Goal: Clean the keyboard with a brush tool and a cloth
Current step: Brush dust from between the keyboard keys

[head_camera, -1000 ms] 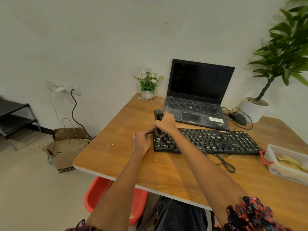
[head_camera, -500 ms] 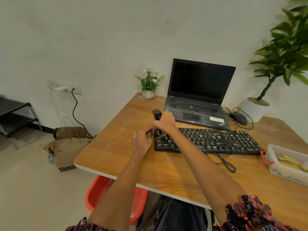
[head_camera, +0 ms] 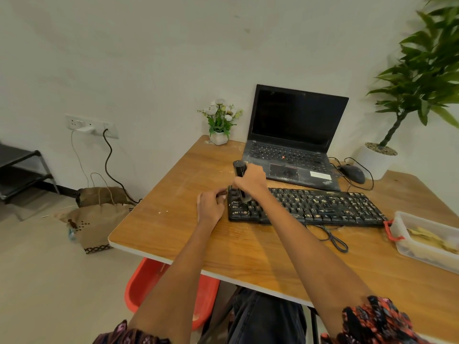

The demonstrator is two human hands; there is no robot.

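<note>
Your right hand (head_camera: 250, 181) grips the brush (head_camera: 240, 175) upright, tip down on the keyboard's (head_camera: 323, 206) left keys. Your left hand (head_camera: 210, 204) curls fingers against the keyboard's left edge, steadying it. Laptop (head_camera: 295, 137) sits just behind the keyboard.

Home office corner: wooden desk (head_camera: 173, 219), laptop (head_camera: 295, 135), keyboard (head_camera: 323, 207), mouse (head_camera: 352, 173), potted plant (head_camera: 409, 95), wall sockets (head_camera: 89, 125).

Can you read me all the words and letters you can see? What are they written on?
"ThinkPad", tilted, on the laptop's front right corner, only just readable.
White sticker on the laptop's palm rest: print too small to read.
Laptop keys: too small to read.
Black keyboard keys: marks show, too blurred to read.
Brush tool in the right hand: no writing visible.
</note>
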